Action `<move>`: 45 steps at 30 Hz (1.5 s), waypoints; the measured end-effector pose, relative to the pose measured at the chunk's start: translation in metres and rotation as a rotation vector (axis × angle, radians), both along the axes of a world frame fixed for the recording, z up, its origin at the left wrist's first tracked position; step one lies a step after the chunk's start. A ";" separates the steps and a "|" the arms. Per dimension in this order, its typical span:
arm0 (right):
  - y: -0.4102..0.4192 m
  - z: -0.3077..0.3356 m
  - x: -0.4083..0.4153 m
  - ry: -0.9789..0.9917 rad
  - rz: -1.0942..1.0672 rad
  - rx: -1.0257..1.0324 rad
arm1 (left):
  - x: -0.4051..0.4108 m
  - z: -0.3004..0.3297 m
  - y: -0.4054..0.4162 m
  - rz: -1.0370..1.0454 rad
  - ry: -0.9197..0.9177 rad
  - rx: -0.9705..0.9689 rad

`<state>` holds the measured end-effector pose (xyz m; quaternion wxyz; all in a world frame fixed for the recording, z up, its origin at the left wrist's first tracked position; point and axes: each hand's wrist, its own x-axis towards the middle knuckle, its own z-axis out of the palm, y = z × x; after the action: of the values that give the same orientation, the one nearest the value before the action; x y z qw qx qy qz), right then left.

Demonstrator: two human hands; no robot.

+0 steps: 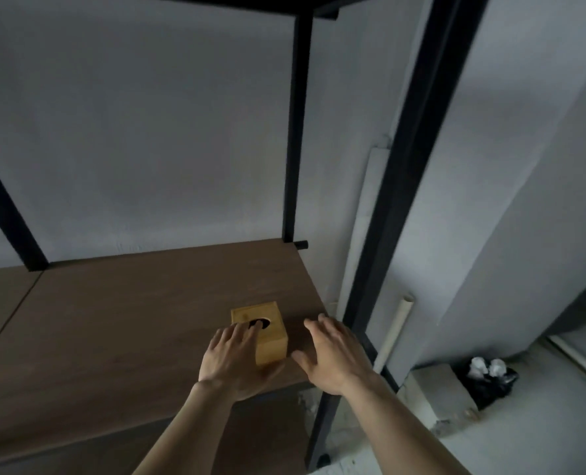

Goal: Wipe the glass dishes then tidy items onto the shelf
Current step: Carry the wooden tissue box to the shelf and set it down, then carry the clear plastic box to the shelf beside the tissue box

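Observation:
A small yellow wooden box (271, 341) with a dark oval hole in its top stands on the brown wooden shelf board (113, 320), near the board's right front corner. My left hand (237, 358) is on the box: fingers lie over its top with fingertips at the hole, and the thumb wraps under its near side. My right hand (332, 354) hovers just right of the box, fingers spread, not touching it. No glass dishes are in view.
The shelf has black metal posts (296, 132) at the back and a thick black post (404, 200) at the right front. White pipes (360, 234) lean in the wall corner. A black bag (486, 382) with white scraps lies on the floor at right.

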<state>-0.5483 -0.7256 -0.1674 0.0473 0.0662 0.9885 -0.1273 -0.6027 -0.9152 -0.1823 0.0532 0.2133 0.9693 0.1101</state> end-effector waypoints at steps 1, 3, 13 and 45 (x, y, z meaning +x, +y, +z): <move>0.004 0.007 0.013 0.017 -0.008 0.000 | 0.009 0.008 0.005 -0.023 0.010 -0.016; 0.014 0.018 0.042 0.051 -0.028 0.007 | 0.031 0.022 0.018 -0.065 0.029 -0.028; 0.127 0.054 0.302 0.112 -0.414 0.000 | 0.210 0.067 0.149 -0.400 -0.004 0.054; 0.223 0.154 0.870 0.171 -1.486 0.135 | 0.689 0.164 0.446 -1.333 -0.023 0.235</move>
<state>0.3218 -0.5027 -0.0130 -0.1319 0.7088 0.6895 -0.0694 0.0861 -0.4690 -0.0186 0.0966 0.7687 0.6116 0.1606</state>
